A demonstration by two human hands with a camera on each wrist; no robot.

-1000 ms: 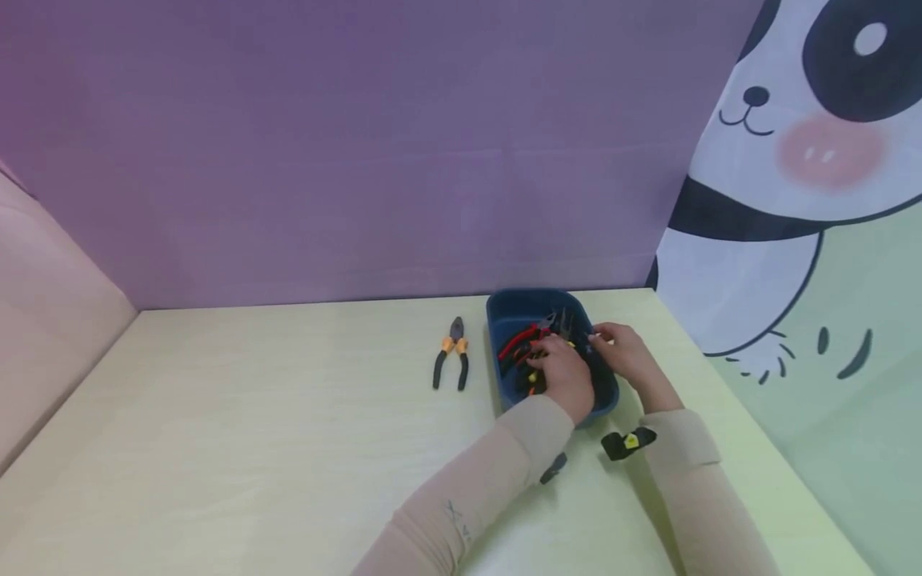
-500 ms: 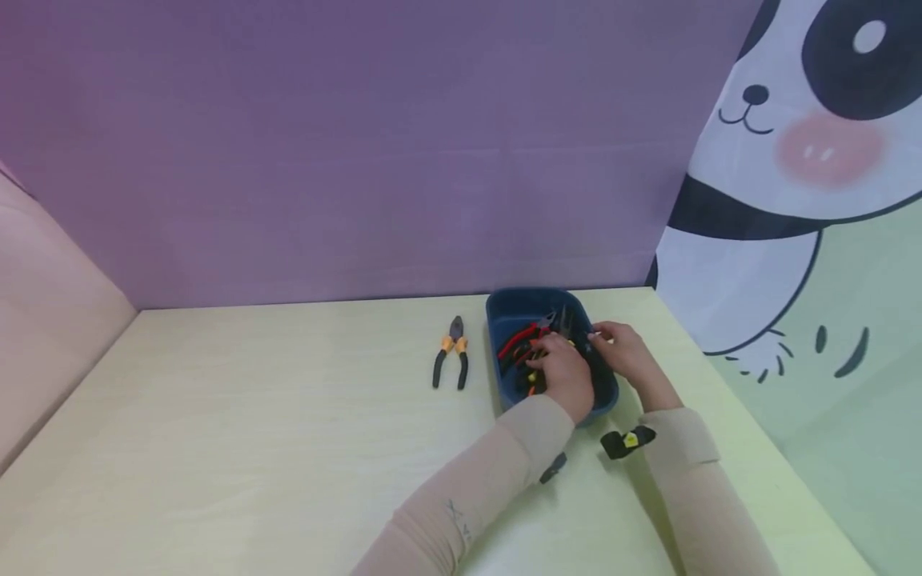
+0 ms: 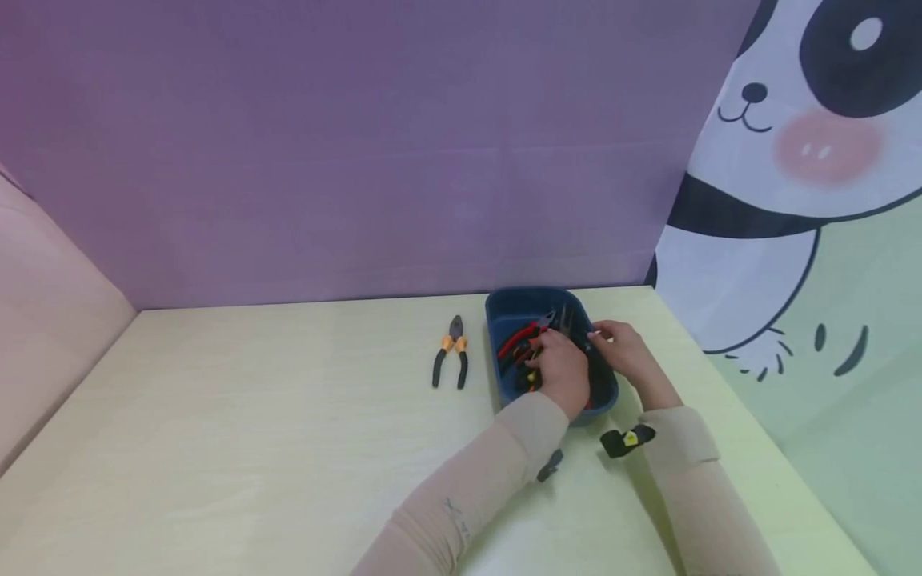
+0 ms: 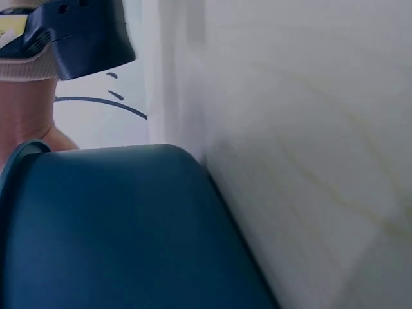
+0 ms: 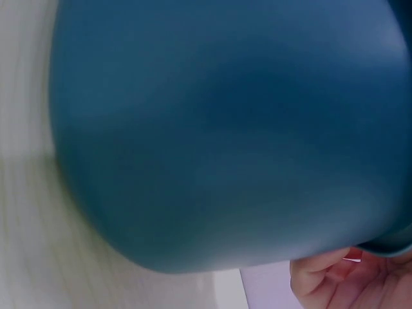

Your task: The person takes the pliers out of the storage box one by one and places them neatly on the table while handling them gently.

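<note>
A blue plastic bin [image 3: 529, 299] stands near the table's back edge, with several pliers-like tools inside. My left hand [image 3: 565, 370] reaches over its front into the tools; the fingertips are partly hidden among them, so any hold is unclear. Red-handled pliers [image 3: 517, 340] lie just beyond those fingers. At the bin's right side, my right hand [image 3: 625, 352] pinches the rim. In the right wrist view, the curled fingers of that right hand [image 5: 351, 283] show beside the rim. The bin's outer wall [image 4: 129, 225] fills much of the left wrist view.
Pliers with black and orange handles [image 3: 451, 352] lie on the pale table [image 3: 252, 424], left of the bin. A purple wall [image 3: 324, 160] rises behind the table. A panda picture [image 3: 749, 288] covers the right side.
My left hand has shifted slightly up and left within the bin, and a bit of red now shows beside its wrist. My right hand stays at the rim.
</note>
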